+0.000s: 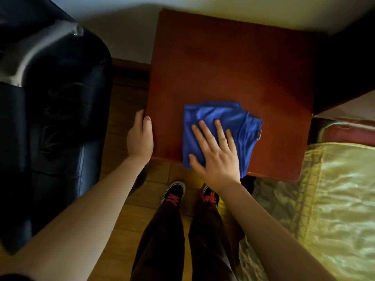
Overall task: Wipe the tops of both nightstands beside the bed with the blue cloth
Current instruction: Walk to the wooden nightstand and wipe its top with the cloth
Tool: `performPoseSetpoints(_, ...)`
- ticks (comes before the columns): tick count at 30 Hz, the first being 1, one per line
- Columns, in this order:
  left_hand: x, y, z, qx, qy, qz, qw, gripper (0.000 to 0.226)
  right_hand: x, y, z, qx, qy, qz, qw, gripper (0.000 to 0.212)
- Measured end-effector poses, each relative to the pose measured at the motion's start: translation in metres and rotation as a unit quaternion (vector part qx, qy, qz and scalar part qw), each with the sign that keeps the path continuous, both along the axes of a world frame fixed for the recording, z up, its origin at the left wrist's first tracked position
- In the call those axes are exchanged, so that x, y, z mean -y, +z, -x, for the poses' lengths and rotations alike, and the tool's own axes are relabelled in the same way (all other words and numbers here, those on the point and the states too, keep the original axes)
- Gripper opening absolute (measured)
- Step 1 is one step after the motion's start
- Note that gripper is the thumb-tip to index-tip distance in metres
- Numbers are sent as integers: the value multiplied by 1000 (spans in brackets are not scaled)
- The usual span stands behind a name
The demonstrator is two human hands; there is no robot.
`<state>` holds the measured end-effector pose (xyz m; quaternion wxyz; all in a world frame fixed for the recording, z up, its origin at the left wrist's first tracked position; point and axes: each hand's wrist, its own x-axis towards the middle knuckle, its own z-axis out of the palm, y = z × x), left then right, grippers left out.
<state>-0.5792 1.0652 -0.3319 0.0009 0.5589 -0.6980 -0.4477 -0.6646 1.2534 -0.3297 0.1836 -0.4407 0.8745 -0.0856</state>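
A reddish-brown wooden nightstand (pixel 233 63) fills the upper middle of the view, seen from above. A folded blue cloth (pixel 223 116) lies on its top near the front edge, slightly overhanging it. My right hand (pixel 215 151) rests flat on the cloth, fingers spread and pressing down. My left hand (pixel 140 136) grips the nightstand's front left corner, thumb on top. Only this one nightstand is in view.
A dark leather armchair (pixel 50 118) with a metal armrest stands close on the left. The bed with a shiny yellow-green cover (pixel 334 199) lies to the right. My legs and black shoes with pink laces (pixel 174 193) stand on the tiled floor below the nightstand.
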Motion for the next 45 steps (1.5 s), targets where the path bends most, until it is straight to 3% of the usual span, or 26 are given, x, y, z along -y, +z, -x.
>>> performPoseSetpoints(3, 1, -2, -3, -2, -2, -9, 1000, 45, 0, 11, 0, 29, -22, 26, 999, 65)
performPoseSetpoints(5, 2, -1, -3, 0, -5, -28, 1000, 47, -3, 23, 4, 20, -133, 70, 988, 62)
performPoseSetpoints(8, 4, 2, -4, -10, 11, -65, 998, 49, -18, 39, 5, -12, -376, 26, 926, 75)
performPoseSetpoints(10, 3, 5, -5, -16, 27, -77, 997, 49, -23, 41, -1, 60, -442, -46, 894, 87)
performPoseSetpoints(12, 0, 8, -7, -23, 39, -76, 996, 48, -23, 41, -10, 128, -465, -21, 876, 86)
performPoseSetpoints(17, -10, 28, -16, -10, 35, -77, 996, 42, -7, 57, 3, 309, -599, 61, 737, 35)
performPoseSetpoints(19, -14, 47, -23, -2, 45, -95, 994, 42, -5, 72, 7, 360, -599, 105, 708, 25)
performPoseSetpoints(21, -17, 80, -29, -3, 48, -98, 994, 42, -2, 105, 10, 384, -572, 137, 711, 18)
performPoseSetpoints(25, -28, 192, -41, -63, -24, -95, 993, 38, -3, 208, 13, 376, -508, 176, 755, 16)
performPoseSetpoints(32, -43, 382, -81, -145, -151, 17, 978, 33, -57, 387, -21, 346, -469, 266, 768, 27)
performPoseSetpoints(35, -50, 422, -111, -155, -162, 29, 974, 32, -89, 429, -51, 349, -469, 297, 755, 15)
performPoseSetpoints(38, -54, 419, -149, -111, -146, -44, 982, 31, -117, 432, -86, 323, -502, 277, 753, 22)
performPoseSetpoints(42, -34, 383, -208, -5, -227, -95, 969, 22, -139, 404, -135, 293, -591, 278, 698, 45)
performPoseSetpoints(45, -22, 367, -236, 46, -281, -115, 952, 19, -148, 390, -168, 303, -662, 293, 620, 37)
